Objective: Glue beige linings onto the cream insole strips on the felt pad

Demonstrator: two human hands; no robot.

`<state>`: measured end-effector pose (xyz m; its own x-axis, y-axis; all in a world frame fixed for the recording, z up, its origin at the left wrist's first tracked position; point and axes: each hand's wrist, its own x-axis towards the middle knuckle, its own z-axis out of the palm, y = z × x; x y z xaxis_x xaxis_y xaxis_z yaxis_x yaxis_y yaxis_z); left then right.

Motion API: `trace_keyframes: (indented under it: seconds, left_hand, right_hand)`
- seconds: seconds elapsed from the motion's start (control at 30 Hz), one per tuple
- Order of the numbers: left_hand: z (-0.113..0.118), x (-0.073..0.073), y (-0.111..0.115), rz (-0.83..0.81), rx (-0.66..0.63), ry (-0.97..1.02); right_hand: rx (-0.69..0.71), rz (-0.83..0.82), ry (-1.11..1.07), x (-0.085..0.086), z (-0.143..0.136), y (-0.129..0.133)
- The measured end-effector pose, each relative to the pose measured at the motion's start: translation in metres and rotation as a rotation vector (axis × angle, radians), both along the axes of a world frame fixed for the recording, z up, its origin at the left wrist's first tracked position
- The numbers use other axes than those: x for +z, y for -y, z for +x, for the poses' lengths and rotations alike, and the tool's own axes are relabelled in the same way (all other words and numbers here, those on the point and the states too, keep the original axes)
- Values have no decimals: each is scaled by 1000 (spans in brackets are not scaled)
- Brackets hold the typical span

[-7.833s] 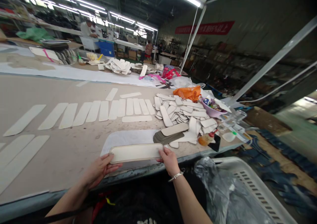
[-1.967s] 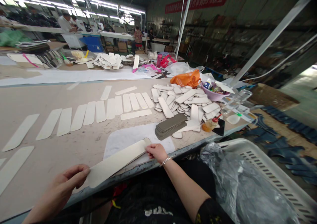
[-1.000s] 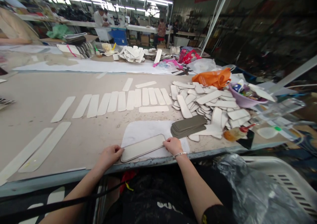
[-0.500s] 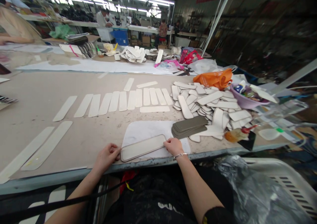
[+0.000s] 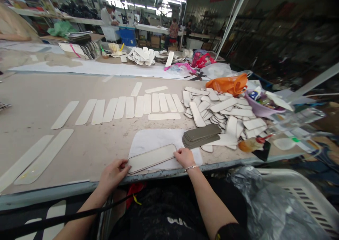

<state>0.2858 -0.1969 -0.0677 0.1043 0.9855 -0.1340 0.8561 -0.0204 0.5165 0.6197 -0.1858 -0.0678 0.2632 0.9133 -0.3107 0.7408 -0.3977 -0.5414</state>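
A long white panel with rounded corners and a dark edge lies slanted over a white sheet at the table's front edge. My left hand pinches its left end between thumb and fingers. At the opposite end, my right hand, with a bracelet at the wrist, grips the upper right corner. Just beyond the right hand sits a stack of grey-brown panels. Farther right spreads a heap of white dark-edged panels.
Pale strips lie in a row across the table. A glue bottle with a red tip, a purple basin and an orange bag are on the right. A white plastic basket stands below the table edge.
My left hand has shifted onto the panel's left end, its thumb now over the edge. My right hand keeps its hold at the other end. The view has shifted slightly.
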Motion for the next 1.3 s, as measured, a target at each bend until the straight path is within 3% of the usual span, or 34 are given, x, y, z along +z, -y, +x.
trace_keyframes:
  seconds: [0.33,0.9,1.17,1.3]
  left_hand:
    - [-3,-7,-7,-96,64,-22]
    - [1,2,-6,-165,77,-15]
    - [1,-4,2,-22,66,8]
    - [0,-8,7,115,-36,33]
  right_hand:
    - [-4,-5,1,-1,1,-2]
    - [43,-33,84,2,-2,-6]
    - [72,-53,189,10,-9,-6]
    - [96,-57,234,10,-10,-7]
